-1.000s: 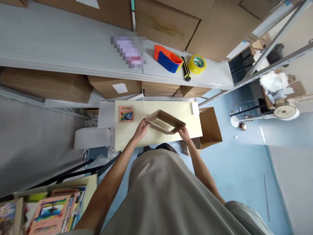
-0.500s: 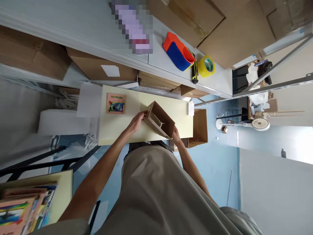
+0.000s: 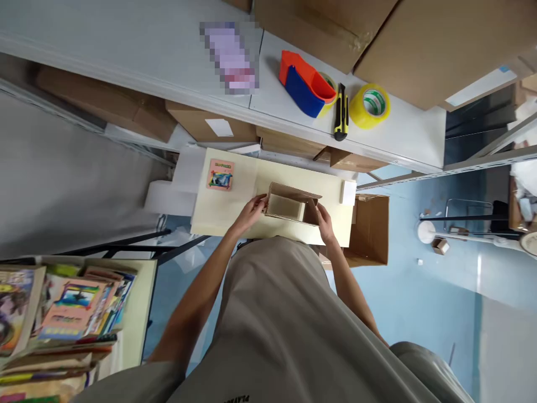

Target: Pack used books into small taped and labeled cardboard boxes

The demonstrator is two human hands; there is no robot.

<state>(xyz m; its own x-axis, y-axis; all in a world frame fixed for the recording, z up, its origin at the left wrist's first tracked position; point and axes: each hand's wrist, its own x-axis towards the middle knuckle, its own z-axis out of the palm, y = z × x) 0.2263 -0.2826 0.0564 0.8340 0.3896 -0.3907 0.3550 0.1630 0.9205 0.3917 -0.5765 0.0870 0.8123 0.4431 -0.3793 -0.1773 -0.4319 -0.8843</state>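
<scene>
A small brown cardboard box [image 3: 291,204] stands squared up on the cream table [image 3: 235,215], its inside facing me. My left hand [image 3: 253,209] grips its left end. My right hand [image 3: 325,220] holds its right end. Further left on the table lies a small pink booklet [image 3: 220,174] with a colourful picture, apart from both hands.
A white block [image 3: 348,192] sits at the table's right end, with an open carton [image 3: 371,229] on the floor beyond. On the grey shelf [image 3: 126,45] above are an orange-blue tape dispenser [image 3: 305,85], a utility knife [image 3: 340,112] and a yellow tape roll [image 3: 370,105]. Stacked books [image 3: 62,310] lie lower left.
The flattened box has been opened up from a slanted shape into a squared one, both hands staying on its ends. My view has swung about meanwhile.
</scene>
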